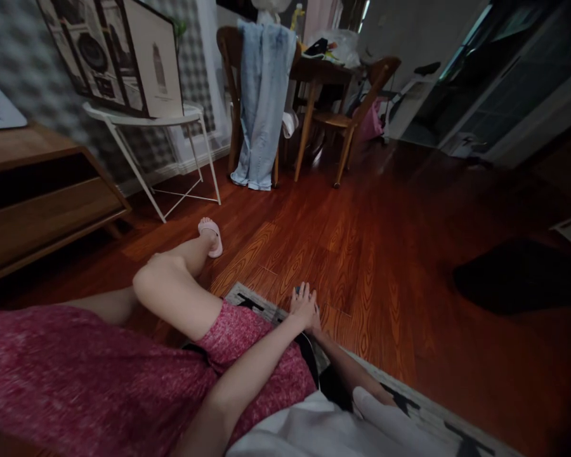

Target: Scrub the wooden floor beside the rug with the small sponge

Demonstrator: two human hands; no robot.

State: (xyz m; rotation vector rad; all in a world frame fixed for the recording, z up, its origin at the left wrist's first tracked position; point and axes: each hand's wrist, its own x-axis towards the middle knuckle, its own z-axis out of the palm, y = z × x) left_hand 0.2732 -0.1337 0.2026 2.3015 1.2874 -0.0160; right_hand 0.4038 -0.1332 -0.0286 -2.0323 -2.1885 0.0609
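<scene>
I sit with one bare leg crossed over the other, in pink shorts and a white top. Both my arms reach forward past my knee. My left hand lies on top of my right hand, with its fingers stretched out and slightly apart above the edge of a patterned rug. Most of my right hand is hidden under the left one. I see nothing held in either hand. A pink slipper is on my foot further ahead.
A low wooden cabinet stands at the left, and a white side table bears framed pictures. Jeans hang over a chair by a cluttered dining table; a second chair stands beside it. A dark mat lies on the wood floor at right.
</scene>
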